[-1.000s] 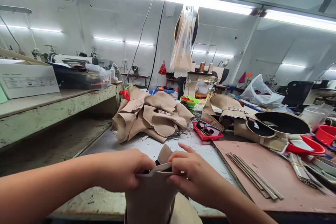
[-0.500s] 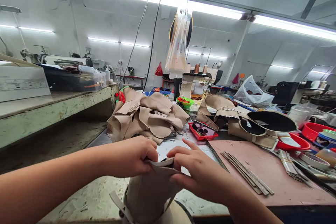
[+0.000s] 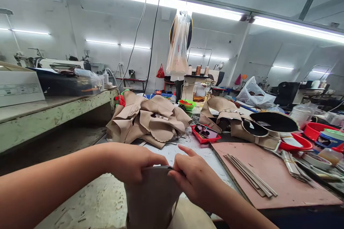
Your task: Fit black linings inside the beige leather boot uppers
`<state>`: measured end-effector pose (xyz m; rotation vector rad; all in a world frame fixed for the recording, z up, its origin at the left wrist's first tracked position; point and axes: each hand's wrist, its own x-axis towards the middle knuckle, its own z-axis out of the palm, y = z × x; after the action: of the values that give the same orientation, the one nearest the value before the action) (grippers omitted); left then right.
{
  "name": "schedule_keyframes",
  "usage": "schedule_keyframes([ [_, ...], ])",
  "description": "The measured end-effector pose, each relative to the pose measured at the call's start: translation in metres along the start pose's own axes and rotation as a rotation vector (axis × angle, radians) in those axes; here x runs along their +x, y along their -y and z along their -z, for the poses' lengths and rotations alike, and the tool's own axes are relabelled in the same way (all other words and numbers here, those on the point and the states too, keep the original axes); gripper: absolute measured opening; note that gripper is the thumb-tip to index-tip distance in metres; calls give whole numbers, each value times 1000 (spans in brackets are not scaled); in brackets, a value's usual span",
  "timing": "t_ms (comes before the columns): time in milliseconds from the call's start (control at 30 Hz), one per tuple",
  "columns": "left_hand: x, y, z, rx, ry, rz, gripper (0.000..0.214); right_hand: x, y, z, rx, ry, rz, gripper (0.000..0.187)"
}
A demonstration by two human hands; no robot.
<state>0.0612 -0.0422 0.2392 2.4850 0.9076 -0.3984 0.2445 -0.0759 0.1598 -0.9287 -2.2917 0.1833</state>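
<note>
While both hands pinch the top rim of a tan boot shaft (image 3: 152, 195) at the near edge of the workbench (image 3: 107, 200), the work looks like pressing or folding that upper edge flat. The left hand (image 3: 131, 162) grips the rim from the left with fingers curled over it, thumb toward the middle; the right hand (image 3: 195, 179) clamps it from the right, thumb and forefinger meeting the left thumb almost tip to tip. To do it well, I would judge that the two pinches should stay level and close together, so the edge folds evenly instead of puckering, and that the pressure should run along the rim in short steps rather than one long squeeze.

Much is out of sight. The lower part of the boot shaft drops below the frame, so whether it is attached to a sole or rests on anything cannot be told. What lies inside the rim — a lining, a folded seam, glue — is covered by the fingers. A pale rounded shape just right of the shaft at the bottom edge is cut off and I cannot name it.

Farther back lies a pile of tan leather pieces (image 3: 146, 121), a red tray (image 3: 205, 136) holding a phone, and — to the right — a pink cutting mat (image 3: 279, 186) with a bundle of thin strips (image 3: 251, 175).
</note>
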Motion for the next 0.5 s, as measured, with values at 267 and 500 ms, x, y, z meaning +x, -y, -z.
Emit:
schedule_keyframes([
  [267,24,6,-3,6,-228,-138,16,-4,-9,19,94,82,-139,24],
  [500,21,11,-4,71,-85,-150,26,-8,-10,9,136,27,-136,20],
])
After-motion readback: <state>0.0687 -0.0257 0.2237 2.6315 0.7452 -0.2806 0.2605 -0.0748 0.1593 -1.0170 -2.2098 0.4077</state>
